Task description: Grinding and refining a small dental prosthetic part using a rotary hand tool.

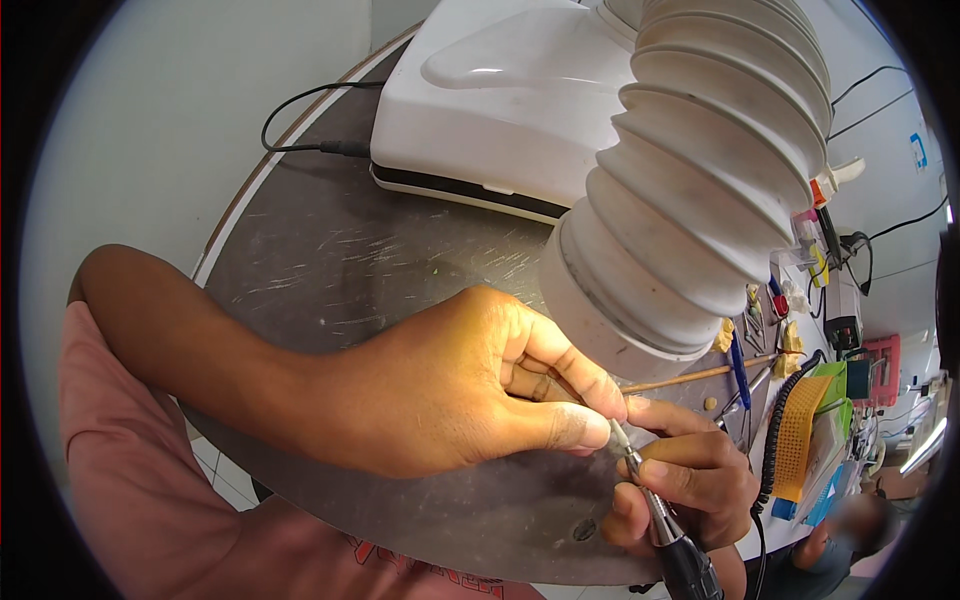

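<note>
My left hand [440, 395] comes in from the left with thumb and fingers pinched together. What they grip is small and mostly hidden at the fingertips. Wrapped in the fingers of my right hand [705, 475] is a rotary handpiece [690, 568] with a silver front and a black body. Its slim, pale tip points up and left, right beside my left thumb; whether it touches the gripped piece I cannot tell. Just above both hands hangs the mouth of a ribbed white hose [700, 160].
A white machine [500, 120] with a black cord [290, 148] stands at the back of the scratched grey table [330, 270]. On the right lie a wooden stick [690, 377], a blue pen [739, 370], a coiled cord [772, 450] and a yellow perforated holder [800, 445]. Another person [835, 550] is at the lower right.
</note>
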Available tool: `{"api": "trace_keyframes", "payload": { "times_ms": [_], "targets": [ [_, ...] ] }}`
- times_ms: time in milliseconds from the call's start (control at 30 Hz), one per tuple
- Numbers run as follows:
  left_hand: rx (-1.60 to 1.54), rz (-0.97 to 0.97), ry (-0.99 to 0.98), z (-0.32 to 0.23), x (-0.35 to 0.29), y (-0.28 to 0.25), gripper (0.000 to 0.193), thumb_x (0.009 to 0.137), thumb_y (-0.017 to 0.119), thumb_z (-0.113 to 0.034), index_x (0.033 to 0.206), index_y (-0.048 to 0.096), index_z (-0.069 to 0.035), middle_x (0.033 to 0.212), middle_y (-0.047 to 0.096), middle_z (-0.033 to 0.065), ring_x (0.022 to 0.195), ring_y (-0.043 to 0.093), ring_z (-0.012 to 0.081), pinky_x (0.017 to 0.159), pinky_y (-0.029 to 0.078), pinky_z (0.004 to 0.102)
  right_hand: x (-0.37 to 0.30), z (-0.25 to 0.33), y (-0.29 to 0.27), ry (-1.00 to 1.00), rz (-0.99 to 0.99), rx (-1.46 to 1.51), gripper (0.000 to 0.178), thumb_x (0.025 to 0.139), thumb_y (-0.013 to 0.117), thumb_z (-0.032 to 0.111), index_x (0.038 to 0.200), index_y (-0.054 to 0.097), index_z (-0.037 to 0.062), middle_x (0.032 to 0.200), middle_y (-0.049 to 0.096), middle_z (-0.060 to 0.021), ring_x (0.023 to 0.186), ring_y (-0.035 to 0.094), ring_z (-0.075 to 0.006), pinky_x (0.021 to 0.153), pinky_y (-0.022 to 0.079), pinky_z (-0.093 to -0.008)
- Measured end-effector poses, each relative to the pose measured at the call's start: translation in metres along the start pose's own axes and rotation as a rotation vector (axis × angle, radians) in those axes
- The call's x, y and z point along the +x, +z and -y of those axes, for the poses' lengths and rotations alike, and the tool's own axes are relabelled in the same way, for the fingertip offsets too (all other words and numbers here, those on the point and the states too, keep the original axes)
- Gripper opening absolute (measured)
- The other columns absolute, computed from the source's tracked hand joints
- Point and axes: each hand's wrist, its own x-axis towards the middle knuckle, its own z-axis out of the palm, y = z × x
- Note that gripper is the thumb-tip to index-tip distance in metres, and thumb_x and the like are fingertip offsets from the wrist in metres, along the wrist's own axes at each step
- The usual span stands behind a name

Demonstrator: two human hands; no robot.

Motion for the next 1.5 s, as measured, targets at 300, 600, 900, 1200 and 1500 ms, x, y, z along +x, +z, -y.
{"api": "trace_keyframes", "payload": {
  "times_ms": [300, 600, 900, 1200, 1500],
  "targets": [
    [-0.006, -0.023, 0.014, 0.0000, -0.0002, 0.0003, 0.028, 0.081, 0.070, -0.004, 0.107, 0.059, 0.002, 0.103, 0.065, 0.0071, 0.097, 0.059, 0.0122, 0.087, 0.047, 0.0274, 0.0020, -0.0029, 0.0013, -0.010, 0.000, -0.001, 0.027, 0.078, 0.072, 0.013, 0.091, 0.053, -0.0016, 0.071, 0.053, -0.0095, 0.069, 0.065, -0.0311, 0.069, 0.059, -0.0434],
    [-0.017, -0.010, 0.006, -0.0003, -0.0004, 0.0005, 0.034, 0.081, 0.070, -0.003, 0.112, 0.056, 0.002, 0.103, 0.065, 0.0077, 0.098, 0.059, 0.0126, 0.088, 0.048, 0.0279, 0.0025, -0.0016, 0.0003, -0.015, 0.001, -0.022, 0.027, 0.078, 0.072, 0.012, 0.092, 0.053, -0.0016, 0.071, 0.053, -0.0100, 0.070, 0.065, -0.0321, 0.067, 0.059, -0.0415],
    [-0.011, -0.010, 0.010, -0.0012, 0.0002, -0.0003, 0.030, 0.081, 0.070, -0.002, 0.108, 0.058, 0.003, 0.102, 0.065, 0.0084, 0.095, 0.061, 0.0131, 0.085, 0.049, 0.0279, -0.0014, 0.0007, 0.0006, 0.048, -0.015, 0.029, 0.027, 0.079, 0.071, 0.012, 0.095, 0.053, 0.0007, 0.076, 0.052, -0.0091, 0.078, 0.066, -0.0361, 0.067, 0.058, -0.0402],
    [-0.081, -0.003, -0.067, -0.0073, -0.0011, 0.0024, 0.023, 0.082, 0.066, 0.003, 0.104, 0.058, 0.005, 0.100, 0.064, 0.0117, 0.095, 0.064, 0.0164, 0.084, 0.054, 0.0277, -0.0010, 0.0025, -0.0028, 0.039, 0.042, -0.033, 0.029, 0.077, 0.074, 0.013, 0.096, 0.054, 0.0039, 0.076, 0.052, -0.0072, 0.080, 0.067, -0.0343, 0.067, 0.058, -0.0377],
    [-0.059, 0.018, -0.037, -0.0053, -0.0010, 0.0007, 0.020, 0.083, 0.066, 0.002, 0.102, 0.059, 0.004, 0.098, 0.064, 0.0108, 0.093, 0.064, 0.0163, 0.082, 0.053, 0.0279, 0.0008, 0.0015, -0.0008, 0.022, 0.028, -0.049, 0.031, 0.077, 0.076, 0.014, 0.096, 0.055, 0.0036, 0.075, 0.054, -0.0079, 0.078, 0.067, -0.0346, 0.066, 0.059, -0.0369]
  ]
}}
